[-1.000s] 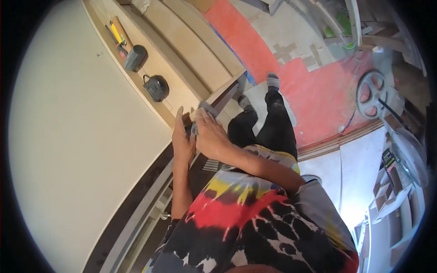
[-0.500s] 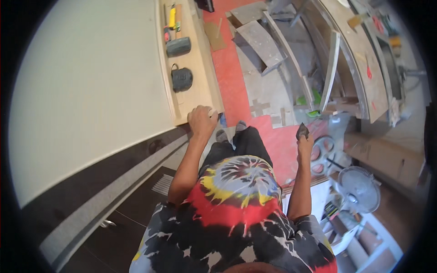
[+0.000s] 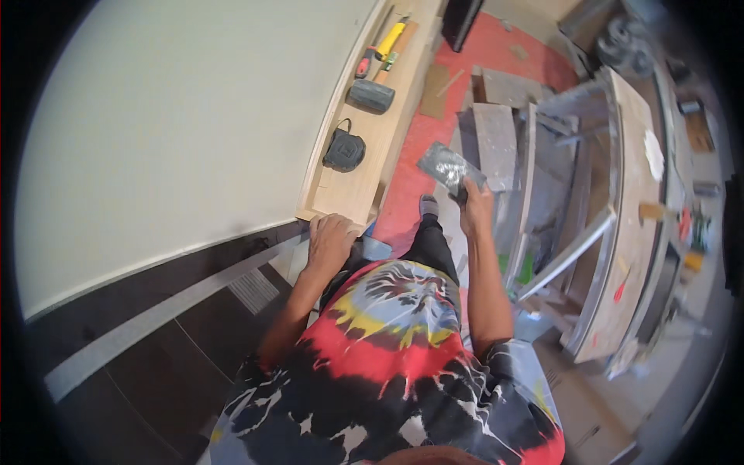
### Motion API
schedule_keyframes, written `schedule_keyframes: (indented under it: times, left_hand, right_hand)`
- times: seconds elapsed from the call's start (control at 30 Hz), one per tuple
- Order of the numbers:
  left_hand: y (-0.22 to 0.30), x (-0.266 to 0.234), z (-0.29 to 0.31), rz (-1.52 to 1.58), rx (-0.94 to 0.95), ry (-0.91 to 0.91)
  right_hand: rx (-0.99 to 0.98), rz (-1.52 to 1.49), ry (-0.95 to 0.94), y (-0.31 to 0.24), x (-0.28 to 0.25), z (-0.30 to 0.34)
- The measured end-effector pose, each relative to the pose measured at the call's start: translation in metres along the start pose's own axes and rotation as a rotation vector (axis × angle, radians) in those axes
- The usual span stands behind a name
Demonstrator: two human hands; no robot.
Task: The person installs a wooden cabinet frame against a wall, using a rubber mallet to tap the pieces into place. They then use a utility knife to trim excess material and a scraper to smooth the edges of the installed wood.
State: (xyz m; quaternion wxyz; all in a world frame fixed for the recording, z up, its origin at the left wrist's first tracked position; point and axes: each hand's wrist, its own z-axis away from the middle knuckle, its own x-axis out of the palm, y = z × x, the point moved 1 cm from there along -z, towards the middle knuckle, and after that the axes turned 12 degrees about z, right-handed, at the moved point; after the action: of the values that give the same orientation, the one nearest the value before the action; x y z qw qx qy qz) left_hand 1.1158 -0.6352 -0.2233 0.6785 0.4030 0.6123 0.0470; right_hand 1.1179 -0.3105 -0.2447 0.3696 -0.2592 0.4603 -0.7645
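My left hand is at the near end of a long, shallow wooden tray, its fingers bent over the end board. In my right hand is a flat grey rectangular tool, out in front of me and to the right of the tray. The tool's face is scuffed and shiny, and its grip is mostly hidden by my fingers. Inside the tray lie a black tape measure, a mallet with a dark head and wooden handle, a yellow cutter knife and a red-handled tool.
A pale wall rises along the tray's left side. On the right stands a dusty wooden cabinet frame with a loose slat leaning on it. Boards lie over the red floor. A dark tiled surface is at lower left.
My right hand has swung forward and inward, turning the grey tool's broad face into view. My left hand stays on the tray's end. The view has turned, with the cabinet frame now nearer.
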Motion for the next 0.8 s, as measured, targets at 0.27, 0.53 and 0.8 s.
schedule_keyframes:
  times: [0.27,0.53,0.8]
  left_hand:
    - [-0.002,0.001,-0.011,-0.288,-0.297,-0.004]
    - [-0.015,-0.032,-0.016,-0.306,-0.299,-0.049]
    - [0.001,-0.022,0.000,-0.110,-0.392,0.315]
  right_hand:
    - [0.075,-0.146,-0.396,-0.055,0.057,-0.136]
    - [0.143,-0.398,-0.386,-0.062,0.168,-0.235]
    - [0.202,-0.290,-0.471,-0.073,0.208,-0.275]
